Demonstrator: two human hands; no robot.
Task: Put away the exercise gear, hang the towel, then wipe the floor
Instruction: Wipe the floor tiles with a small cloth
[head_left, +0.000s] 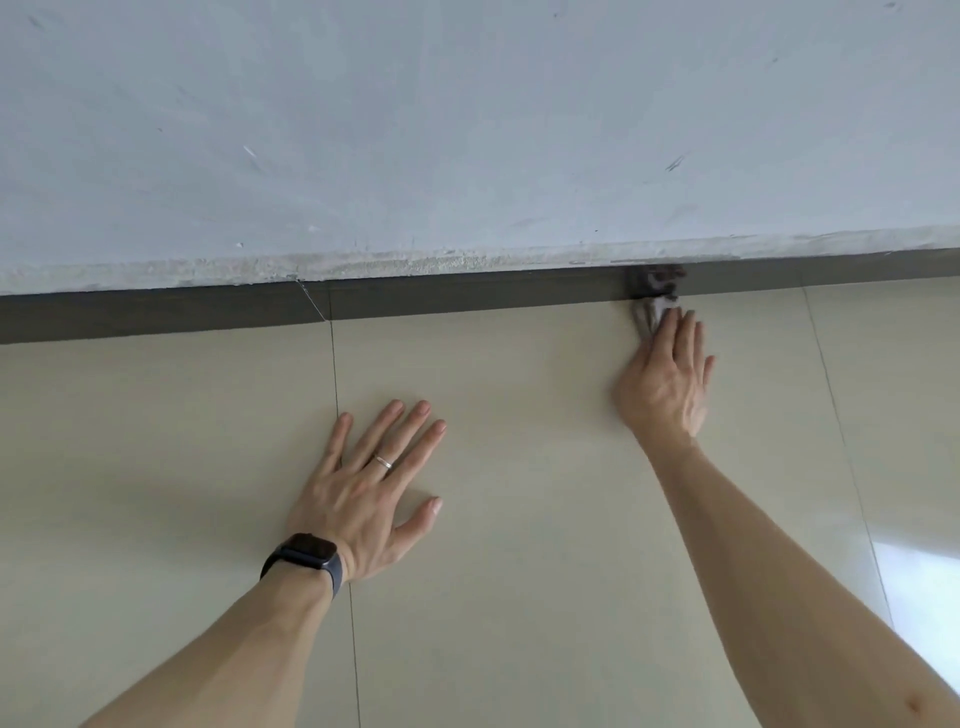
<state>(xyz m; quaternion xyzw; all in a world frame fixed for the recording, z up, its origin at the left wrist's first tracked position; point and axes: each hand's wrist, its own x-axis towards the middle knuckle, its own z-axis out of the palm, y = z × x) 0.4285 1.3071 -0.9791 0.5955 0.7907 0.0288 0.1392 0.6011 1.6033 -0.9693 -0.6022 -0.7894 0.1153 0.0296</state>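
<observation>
My left hand lies flat on the beige tiled floor, fingers spread, holding nothing; a dark watch is on its wrist and a ring on one finger. My right hand reaches forward with its fingers pressed on a small grey cloth, pushing it against the dark skirting where floor meets wall. Most of the cloth is hidden under the fingers, and its far end is blurred. No exercise gear or towel is in view.
A pale grey wall with scuff marks rises right behind the skirting. Thin grout lines run across the tiles. Bright light reflects off the floor at the lower right.
</observation>
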